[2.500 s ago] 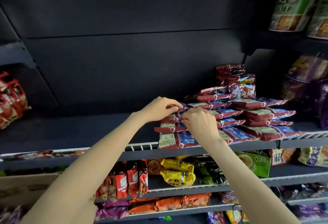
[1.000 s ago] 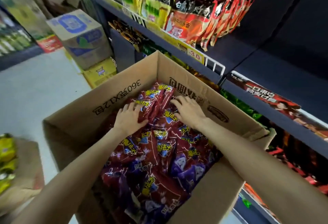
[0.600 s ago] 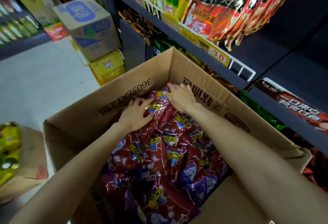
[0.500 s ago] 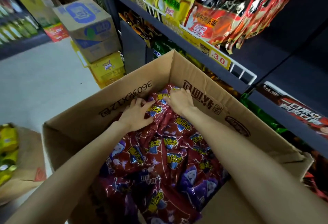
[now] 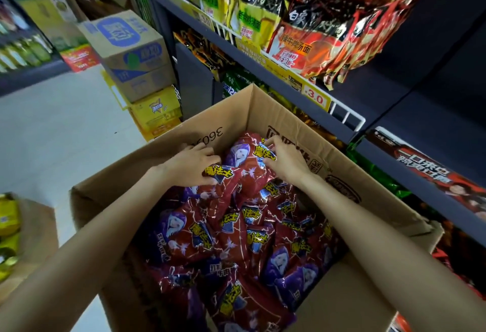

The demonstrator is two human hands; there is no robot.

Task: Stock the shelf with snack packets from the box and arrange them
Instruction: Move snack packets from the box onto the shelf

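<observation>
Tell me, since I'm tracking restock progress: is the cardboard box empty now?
No, the cardboard box holds many red snack packets, and both hands grip some at its far end.

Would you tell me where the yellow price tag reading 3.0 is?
In the head view, upper right of centre: the price tag sits on the shelf edge, just above the cardboard box.

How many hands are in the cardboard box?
2: left hand grips red packets near the left wall of the box; right hand pinches packets at its far wall.
</observation>
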